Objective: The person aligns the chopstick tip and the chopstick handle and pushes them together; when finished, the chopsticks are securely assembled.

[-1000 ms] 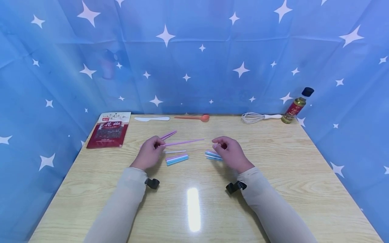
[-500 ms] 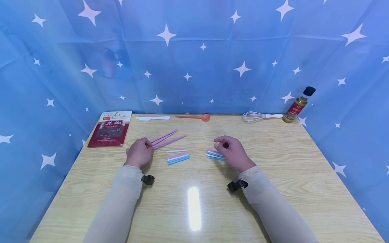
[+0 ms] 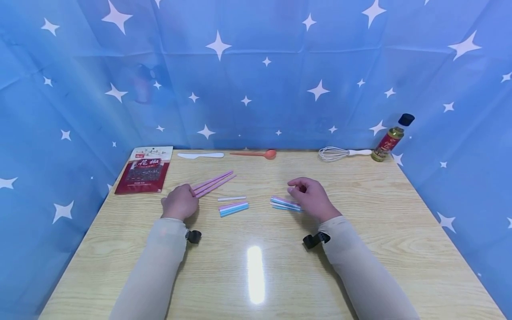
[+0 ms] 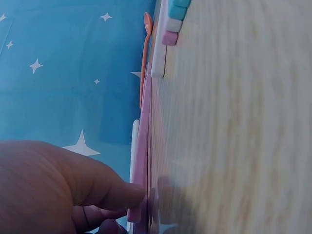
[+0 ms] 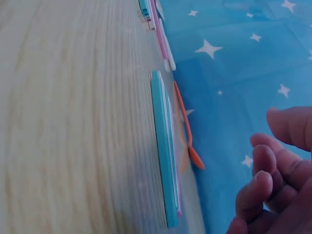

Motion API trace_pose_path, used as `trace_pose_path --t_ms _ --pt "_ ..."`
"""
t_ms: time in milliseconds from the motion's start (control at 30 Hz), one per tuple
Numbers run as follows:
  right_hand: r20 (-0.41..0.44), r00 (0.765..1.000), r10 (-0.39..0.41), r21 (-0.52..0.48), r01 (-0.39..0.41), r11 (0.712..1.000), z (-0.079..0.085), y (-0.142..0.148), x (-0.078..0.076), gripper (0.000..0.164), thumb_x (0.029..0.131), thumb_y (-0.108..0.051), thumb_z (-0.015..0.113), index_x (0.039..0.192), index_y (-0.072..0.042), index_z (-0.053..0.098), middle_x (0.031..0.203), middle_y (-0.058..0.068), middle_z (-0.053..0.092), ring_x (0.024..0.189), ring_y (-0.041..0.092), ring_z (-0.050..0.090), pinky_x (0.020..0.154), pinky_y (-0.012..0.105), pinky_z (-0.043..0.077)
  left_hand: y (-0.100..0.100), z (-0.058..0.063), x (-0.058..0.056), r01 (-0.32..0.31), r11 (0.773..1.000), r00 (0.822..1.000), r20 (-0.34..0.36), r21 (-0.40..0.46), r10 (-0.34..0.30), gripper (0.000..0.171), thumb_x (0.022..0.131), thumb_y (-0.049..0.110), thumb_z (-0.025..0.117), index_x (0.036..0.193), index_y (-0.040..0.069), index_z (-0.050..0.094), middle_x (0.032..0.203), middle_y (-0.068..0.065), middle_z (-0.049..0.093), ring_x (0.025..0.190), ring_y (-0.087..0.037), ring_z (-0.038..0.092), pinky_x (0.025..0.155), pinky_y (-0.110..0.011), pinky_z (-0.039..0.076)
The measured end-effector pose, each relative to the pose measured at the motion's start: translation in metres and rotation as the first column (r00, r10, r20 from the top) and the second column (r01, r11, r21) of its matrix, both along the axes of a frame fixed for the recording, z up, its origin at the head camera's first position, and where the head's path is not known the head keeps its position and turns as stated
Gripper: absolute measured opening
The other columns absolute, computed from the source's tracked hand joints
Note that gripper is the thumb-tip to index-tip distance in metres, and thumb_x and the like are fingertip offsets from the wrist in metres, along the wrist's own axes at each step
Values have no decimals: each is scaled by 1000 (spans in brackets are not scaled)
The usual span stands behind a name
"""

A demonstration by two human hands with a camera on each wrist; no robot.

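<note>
My left hand (image 3: 180, 202) pinches the near end of a long pink stick (image 3: 218, 185) between thumb and fingers. Beside it on the table lie other long pink sticks (image 3: 216, 178), fanned out slightly. In the left wrist view the thumb presses the end of a square-edged pink stick (image 4: 141, 161). Just right of it lie a short white stick (image 3: 232, 198) and a row of short pink, white and blue sticks (image 3: 234, 209). My right hand (image 3: 314, 198) hovers with loosely curled fingers, holding nothing, above and behind a second bunch of coloured sticks (image 3: 285, 204).
Along the table's back edge lie a white knife (image 3: 200, 155), an orange spoon (image 3: 270, 154) and a whisk (image 3: 334, 154). An oil bottle (image 3: 388, 143) stands back right. A red spice packet (image 3: 144, 175) is at back left, before a blue starry curtain (image 3: 256, 120).
My left hand has moved left with the pink stick, swinging it from nearly crosswise until it lies beside the other pink ones. My right hand has shifted slightly to the right.
</note>
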State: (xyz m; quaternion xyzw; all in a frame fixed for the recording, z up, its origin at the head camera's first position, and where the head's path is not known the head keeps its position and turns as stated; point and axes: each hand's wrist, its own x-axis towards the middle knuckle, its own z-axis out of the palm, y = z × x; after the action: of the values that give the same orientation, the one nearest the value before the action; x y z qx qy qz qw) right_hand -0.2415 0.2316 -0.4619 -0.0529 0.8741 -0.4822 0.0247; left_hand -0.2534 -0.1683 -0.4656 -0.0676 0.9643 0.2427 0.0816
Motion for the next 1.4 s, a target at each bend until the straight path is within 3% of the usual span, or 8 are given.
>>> trace_pose_path --t_ms 100,200,333,500,600,833,1100,1400 --pt "3 1000 5 37 -5 999 0 3 -1 29 104 -26 67 125 -6 73 90 8 58 79 27 52 68 36 45 1 0 0 -4 1000 1000 -12 6 4 18 94 14 60 110 6 65 112 -18 70 100 -39 63 97 -64 36" --pt "42 999 17 100 -21 995 -1 6 -2 26 103 -25 68 122 -8 74 89 8 58 77 26 51 68 36 44 5 1 1 29 999 997 -70 38 -26 15 96 14 60 108 6 65 107 -16 69 96 -36 62 96 -63 37" --pt "124 991 48 198 -72 978 -2 10 -2 20 102 -25 69 115 -12 75 92 7 62 78 24 52 69 37 44 19 2 5 164 981 979 -137 100 -149 10 98 16 62 104 10 68 96 -9 67 88 -29 61 94 -58 40" --pt "189 978 87 266 -136 954 -2 11 -1 11 100 -22 71 104 -13 76 95 6 67 81 24 56 72 36 46 40 1 13 293 946 954 -114 137 -279 8 99 20 69 102 13 71 85 -2 63 78 -22 56 84 -45 44" --pt "192 977 90 291 -144 946 -2 10 0 8 99 -19 72 102 -13 75 94 6 67 81 24 57 71 36 46 49 1 18 295 946 954 -90 133 -284 9 98 21 72 103 14 71 86 -1 65 79 -21 56 86 -44 43" --pt "164 983 84 359 -139 923 0 5 2 5 98 -15 72 97 -10 72 92 7 65 80 23 56 70 35 46 53 -2 20 306 950 950 -88 67 -300 7 98 20 74 101 14 71 93 -1 71 85 -22 60 102 -58 41" --pt "180 981 79 385 -144 911 3 -1 6 7 100 -13 69 99 -6 69 90 7 63 79 23 55 70 34 44 55 -5 18 335 941 941 -67 49 -332 6 100 18 70 97 14 68 92 0 68 86 -21 59 105 -61 39" --pt "184 979 83 403 -152 903 3 0 5 8 100 -13 68 99 -5 68 92 8 65 80 22 56 72 34 46 56 -4 19 328 942 944 -43 70 -326 7 101 18 69 100 12 67 95 -2 68 88 -21 60 106 -61 38"
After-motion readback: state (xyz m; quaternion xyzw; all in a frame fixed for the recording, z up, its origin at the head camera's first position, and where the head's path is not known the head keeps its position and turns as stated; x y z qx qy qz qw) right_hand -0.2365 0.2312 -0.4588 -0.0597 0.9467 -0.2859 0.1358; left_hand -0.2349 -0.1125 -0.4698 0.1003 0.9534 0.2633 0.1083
